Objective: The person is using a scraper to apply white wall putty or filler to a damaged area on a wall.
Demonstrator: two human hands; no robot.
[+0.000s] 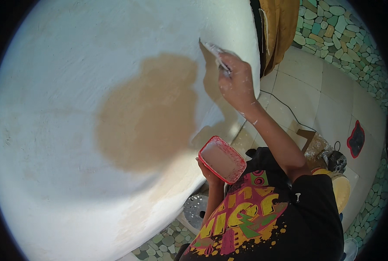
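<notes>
Gripping the tub (223, 161) from its left side, my left hand (208, 173) is steadying it in front of my chest, with the fingers closing around the lower wall. The tub is tilting, its red, paint-smeared rim is standing open, and pale, milky paint (220, 157) is lying inside it. My forearm is coming up from below the tub, alongside my shirt (307, 213).

Above the tub and a little to its right, my right hand (238, 82) is closing around the brush (214, 50). The brush is pointing up and to the left, away from the tub, and its tip is appearing to touch the wall (63, 143). White spatters are marking my fingers and wrist.

The wall is spreading left of the tub and above it, broad, white and curving away at its edges. A brown shadow (150, 113) is falling across it, left of the tub, and a narrower one is running down beneath my right hand.

Right of the tub, a dark cord (289, 108) is snaking over the tiles (337, 100), and a red-edged black mat (356, 139) is lying farther out. Lower on that side, a yellow bucket (341, 191) is standing beyond my shoulder. Below the tub and to its left, pebble paving (163, 240) is showing near the wall's foot.
</notes>
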